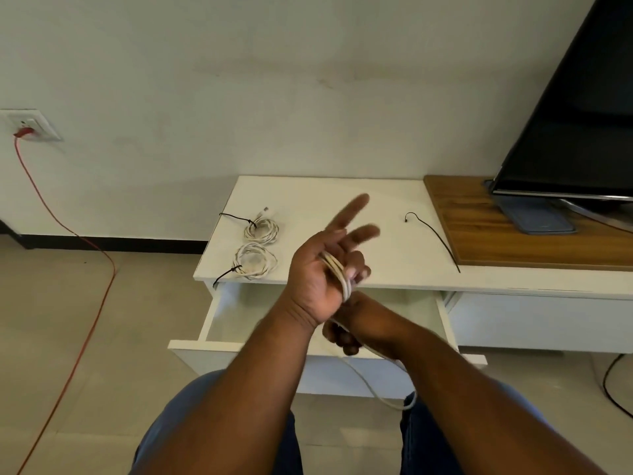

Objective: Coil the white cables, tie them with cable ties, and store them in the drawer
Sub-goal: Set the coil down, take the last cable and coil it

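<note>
- The left hand is raised over the front edge of the bench. Its index and middle fingers are stretched out and its last two fingers are curled in.
- The white cable is wound in several loops around that hand, across the palm and under the curled fingers.
- The right hand sits just under the left wrist with its fingers curled around the free run of the same cable. From there the cable sags towards the lap, in front of the drawer.
- The drawer is pulled out below the bench top.
- Two finished coils lie on the left of the bench, the far coil and the near coil. Each is bound with a black tie.
- A loose cable tie lies to the right, beside the wooden board that carries the television.
- A red cord is plugged into the wall socket and trails across the floor.
</note>
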